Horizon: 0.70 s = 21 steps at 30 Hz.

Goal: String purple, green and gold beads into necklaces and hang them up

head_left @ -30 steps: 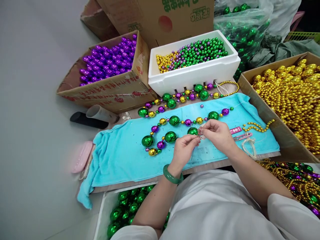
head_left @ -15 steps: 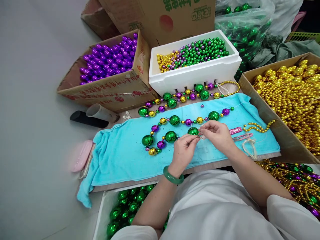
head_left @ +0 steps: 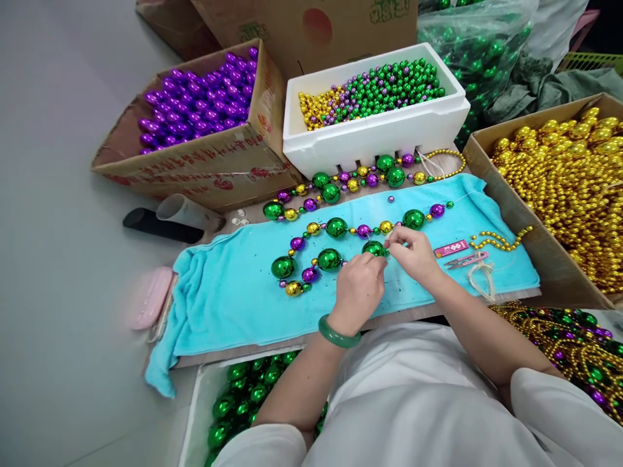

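You bent both hands to a beaded strand (head_left: 329,259) on the blue towel (head_left: 233,285), which covered much of the table (head_left: 402,316). Your left hand (head_left: 359,290) curled against the near side of a large green bead (head_left: 374,248); its fingertips were hidden, so its hold could not be told. Your right hand (head_left: 413,253) kept a narrow grip, thumb and forefinger drawn together at the bead's right end, their contents too small to make out. The strand looped left, its far end trailing a thin thread past a small green bead (head_left: 450,204). The step appeared to be fine work on the stringing by that bead; the next move called for a steady pinch and an unsnagged thread.

To your right, a pink label (head_left: 450,248) with white diamond marks lay beside snips (head_left: 467,260), its lettering too small to read. Red characters on the left carton (head_left: 195,165) and green ones on the far carton (head_left: 341,39) could not be read with certainty.
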### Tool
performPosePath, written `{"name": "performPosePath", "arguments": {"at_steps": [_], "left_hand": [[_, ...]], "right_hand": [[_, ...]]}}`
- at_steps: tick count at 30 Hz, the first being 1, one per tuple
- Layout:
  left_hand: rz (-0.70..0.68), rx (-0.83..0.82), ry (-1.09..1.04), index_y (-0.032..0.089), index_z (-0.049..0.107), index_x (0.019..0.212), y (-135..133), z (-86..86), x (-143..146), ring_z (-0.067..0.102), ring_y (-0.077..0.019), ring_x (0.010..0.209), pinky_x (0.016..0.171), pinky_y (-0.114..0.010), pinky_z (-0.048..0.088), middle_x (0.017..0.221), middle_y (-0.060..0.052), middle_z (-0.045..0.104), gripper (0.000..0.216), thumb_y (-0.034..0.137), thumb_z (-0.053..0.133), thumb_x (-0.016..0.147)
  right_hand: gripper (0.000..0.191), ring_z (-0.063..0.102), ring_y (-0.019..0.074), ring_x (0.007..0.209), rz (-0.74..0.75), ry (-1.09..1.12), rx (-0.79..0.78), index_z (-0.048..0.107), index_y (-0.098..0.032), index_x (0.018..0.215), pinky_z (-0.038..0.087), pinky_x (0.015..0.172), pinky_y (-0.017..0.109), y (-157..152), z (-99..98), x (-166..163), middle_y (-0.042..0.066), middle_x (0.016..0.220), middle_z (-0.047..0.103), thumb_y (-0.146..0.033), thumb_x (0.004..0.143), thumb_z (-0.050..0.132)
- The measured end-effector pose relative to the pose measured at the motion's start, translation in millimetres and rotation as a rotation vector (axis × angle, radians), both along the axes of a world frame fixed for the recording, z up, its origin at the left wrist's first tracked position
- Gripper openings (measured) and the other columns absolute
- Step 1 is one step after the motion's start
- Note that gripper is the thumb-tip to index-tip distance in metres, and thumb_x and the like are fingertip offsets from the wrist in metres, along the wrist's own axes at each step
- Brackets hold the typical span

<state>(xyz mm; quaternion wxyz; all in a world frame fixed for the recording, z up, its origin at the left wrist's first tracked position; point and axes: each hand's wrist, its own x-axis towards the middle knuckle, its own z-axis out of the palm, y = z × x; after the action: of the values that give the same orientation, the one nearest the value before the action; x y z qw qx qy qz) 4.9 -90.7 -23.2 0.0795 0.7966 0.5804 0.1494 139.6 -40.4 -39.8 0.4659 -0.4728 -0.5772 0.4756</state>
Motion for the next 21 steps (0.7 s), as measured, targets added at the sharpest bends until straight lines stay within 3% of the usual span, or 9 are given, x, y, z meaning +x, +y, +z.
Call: {"name": "performPosePath", "arguments": {"at_steps": [4, 8, 11, 18, 21], "left_hand": [[-0.031, -0.021, 0.079, 0.020, 0.069, 0.092, 0.8, -1.8, 2.6, 0.059, -0.0196, 0.080, 0.070, -0.031, 0.043, 0.082, -0.005, 0.066, 0.022, 0.019, 0.047, 0.090], [-0.011, -0.005, 0.058, 0.020, 0.069, 0.092, 4.4, -0.4, -5.7, 0.059, -0.0189, 0.080, 0.072, -0.030, 0.044, 0.082, -0.004, 0.066, 0.022, 0.022, 0.047, 0.091], [0.011, 0.017, 0.037, 0.019, 0.069, 0.090, 7.9, 1.5, -13.1, 0.060, -0.0185, 0.080, 0.073, -0.030, 0.044, 0.081, -0.004, 0.065, 0.024, 0.024, 0.046, 0.092], [0.036, 0.012, 0.045, 0.020, 0.070, 0.092, 13.3, 5.6, -17.0, 0.060, -0.0190, 0.081, 0.074, -0.031, 0.045, 0.081, -0.004, 0.066, 0.023, 0.026, 0.048, 0.092], [0.045, 0.024, 0.049, 0.019, 0.070, 0.095, 13.8, 7.2, -20.6, 0.060, -0.0190, 0.082, 0.075, -0.031, 0.045, 0.082, -0.004, 0.066, 0.023, 0.025, 0.048, 0.091]], "right_hand": [[0.008, 0.051, 0.0131, 0.067, -0.031, 0.083, -0.078, 0.052, -0.018, 0.060, 0.040, 0.065, 0.027, 6.0, -1.5, 0.8, 0.000, 0.065, 0.058, -0.024, 0.066, 0.052], [0.018, 0.047, 0.0098, 0.058, -0.059, 0.349, -0.285, 0.057, -0.017, 0.071, 0.030, 0.045, 0.021, 13.4, 6.1, 18.9, 0.002, 0.071, 0.063, -0.034, 0.066, 0.063], [0.024, 0.048, 0.0099, 0.057, -0.094, 0.461, -0.342, 0.055, -0.018, 0.073, 0.024, 0.038, 0.019, 15.7, 9.4, 33.4, 0.003, 0.072, 0.064, -0.036, 0.064, 0.068], [0.025, 0.058, 0.0148, 0.066, -0.096, 0.339, -0.293, 0.053, -0.019, 0.075, 0.030, 0.039, 0.019, 12.2, 10.1, 40.2, 0.004, 0.072, 0.065, -0.038, 0.068, 0.066], [0.016, 0.058, 0.0149, 0.068, -0.253, 0.168, -0.155, 0.053, -0.019, 0.076, 0.042, 0.050, 0.024, 15.2, 7.0, 56.5, 0.003, 0.074, 0.065, -0.034, 0.074, 0.060]]}}
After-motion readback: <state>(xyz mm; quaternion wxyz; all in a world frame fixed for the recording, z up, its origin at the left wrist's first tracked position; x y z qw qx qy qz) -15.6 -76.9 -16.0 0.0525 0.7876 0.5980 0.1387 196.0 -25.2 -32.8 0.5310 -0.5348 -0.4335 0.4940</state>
